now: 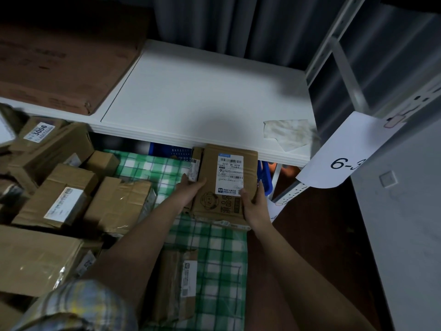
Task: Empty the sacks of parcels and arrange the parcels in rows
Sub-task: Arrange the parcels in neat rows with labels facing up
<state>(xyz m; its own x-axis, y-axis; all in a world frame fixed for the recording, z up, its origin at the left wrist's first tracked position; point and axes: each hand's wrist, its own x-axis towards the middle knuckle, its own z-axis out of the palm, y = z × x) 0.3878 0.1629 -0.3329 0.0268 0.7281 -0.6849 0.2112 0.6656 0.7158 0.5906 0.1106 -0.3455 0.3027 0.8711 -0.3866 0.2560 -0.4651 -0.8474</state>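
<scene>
Below the white shelf (202,91) | 1 labelled parcel (226,182) is gripped by left hand (191,189) and right hand (254,203) | green checked sack (214,259) underneath, another parcel (176,283) lain on it

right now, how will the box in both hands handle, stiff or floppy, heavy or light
The box probably stays stiff: its cardboard faces look flat and its edges straight. It seems fairly light, since the left hand and right hand hold it by its sides. Its tape may be slippery.
</scene>
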